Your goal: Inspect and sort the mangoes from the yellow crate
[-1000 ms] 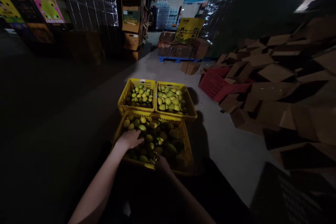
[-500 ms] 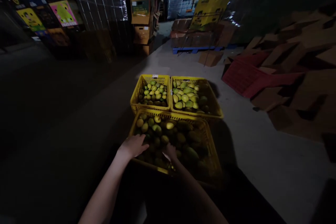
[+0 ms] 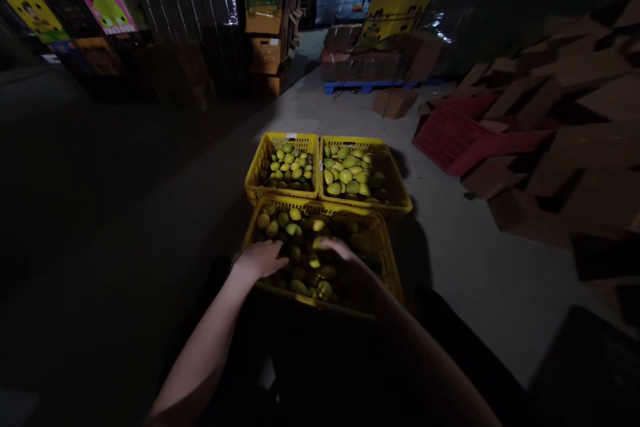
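In the near yellow crate [image 3: 393, 260] lie many green and yellow mangoes [image 3: 299, 287], partly in shadow. My left hand [image 3: 263, 259] reaches over its left front side, fingers stretched forward and thumb apart, with no fruit seen in it. Near the middle of the crate, my right hand [image 3: 340, 249] is closed on a yellowish mango [image 3: 321, 241] that shows under its fingertips. Motion and dim light blur these fingers. Behind stand two more yellow crates, the left one [image 3: 254, 167] with smaller fruit and the right one [image 3: 400, 190] with larger mangoes.
To the right, a red crate [image 3: 445, 140] lies tipped against a heap of flattened cardboard [image 3: 565, 153]. A blue pallet [image 3: 367, 87] with boxes stands at the back, a small carton [image 3: 395, 103] before it. Stacked printed boxes [image 3: 107, 7] line the back left.
My right hand has moved from the front of the near crate toward its middle, a yellowish mango now at its fingertips. My left hand stays over the left side. The view has tilted slightly down.
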{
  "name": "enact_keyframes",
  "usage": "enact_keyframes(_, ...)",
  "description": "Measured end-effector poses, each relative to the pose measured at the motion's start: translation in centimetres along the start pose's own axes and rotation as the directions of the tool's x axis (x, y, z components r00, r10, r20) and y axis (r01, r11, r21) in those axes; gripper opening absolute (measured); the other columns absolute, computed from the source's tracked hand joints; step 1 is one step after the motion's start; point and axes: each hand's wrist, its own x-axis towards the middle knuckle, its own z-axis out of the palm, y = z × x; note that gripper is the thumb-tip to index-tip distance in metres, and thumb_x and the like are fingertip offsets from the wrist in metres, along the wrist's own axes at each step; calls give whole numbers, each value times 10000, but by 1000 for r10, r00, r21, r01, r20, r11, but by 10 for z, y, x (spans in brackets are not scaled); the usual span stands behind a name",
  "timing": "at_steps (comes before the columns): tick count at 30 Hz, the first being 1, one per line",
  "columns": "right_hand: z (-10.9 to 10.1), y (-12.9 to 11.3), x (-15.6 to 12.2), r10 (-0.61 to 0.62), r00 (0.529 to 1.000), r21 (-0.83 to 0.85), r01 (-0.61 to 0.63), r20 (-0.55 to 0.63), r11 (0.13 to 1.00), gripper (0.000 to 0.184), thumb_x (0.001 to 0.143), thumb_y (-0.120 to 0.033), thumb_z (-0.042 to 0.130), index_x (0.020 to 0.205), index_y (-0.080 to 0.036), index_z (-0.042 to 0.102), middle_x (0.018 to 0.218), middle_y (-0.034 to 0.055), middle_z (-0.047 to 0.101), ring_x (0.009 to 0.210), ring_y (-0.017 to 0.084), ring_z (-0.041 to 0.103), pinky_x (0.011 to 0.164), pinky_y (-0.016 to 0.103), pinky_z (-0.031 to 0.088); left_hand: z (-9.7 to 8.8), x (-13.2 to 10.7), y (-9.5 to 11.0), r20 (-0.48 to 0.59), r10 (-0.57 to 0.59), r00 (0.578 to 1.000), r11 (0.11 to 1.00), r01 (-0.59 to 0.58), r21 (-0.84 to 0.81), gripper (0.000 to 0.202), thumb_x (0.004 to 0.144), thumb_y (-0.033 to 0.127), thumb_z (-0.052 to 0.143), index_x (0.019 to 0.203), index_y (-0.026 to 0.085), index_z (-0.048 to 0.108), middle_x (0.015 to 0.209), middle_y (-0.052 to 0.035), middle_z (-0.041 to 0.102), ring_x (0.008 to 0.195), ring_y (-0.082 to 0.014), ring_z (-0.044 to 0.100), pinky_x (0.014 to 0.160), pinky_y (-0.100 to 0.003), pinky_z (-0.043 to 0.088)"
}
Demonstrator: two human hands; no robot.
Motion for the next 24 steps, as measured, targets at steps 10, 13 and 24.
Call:
enact_keyframes(10,-39,-83,-68,-56,993,673,112,-104,731,122,592,-254,607,695,-188,594,650,5,644,543,140,582,397,202,371,22,26,17,84,-30,996,998,25,65,426,844,415,454,1186,183,554,1180,-157,610,1047,-295,589,828,-348,451)
enact_keyframes(13,-43,-86,-82,90,996,773,-71,18,630,112,600,-260,608,658,-168,581,633,2,625,513,119,556,406,206,408,41,44,20,127,-84,988,996,79,48,340,803,357,526,1069,170,626,1093,-163,653,994,-294,610,795,-343,462)
enact_keyframes(24,-66,-90,-99,221,975,881,-131,31,454,123,667,-247,514,753,-166,549,684,11,601,562,110,566,412,188,431,96,113,21,177,-81,981,996,75,38,223,762,194,562,963,190,660,1059,-115,659,961,-253,601,801,-328,458)
